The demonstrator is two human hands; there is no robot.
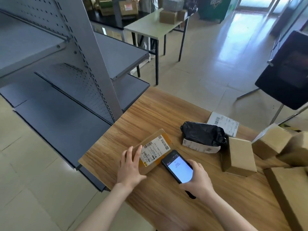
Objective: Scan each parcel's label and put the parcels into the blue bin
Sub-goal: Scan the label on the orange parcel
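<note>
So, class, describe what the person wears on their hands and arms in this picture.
The left hand and right hand are bare: no gloves, and no rings, watch or bracelet show. The left forearm and right forearm are uncovered to the picture's edge; no sleeve is in view.

Grey perforated metal shelving point(98, 67) at left, black chair point(286, 70) at right, pale table point(150, 27) beyond

The white label point(155, 150) on the box point(150, 168) shows barcodes and small print, too blurred to read. Print on the black bag point(202, 133), envelope point(223, 123) and scanner screen point(180, 170) is likewise illegible.
</note>
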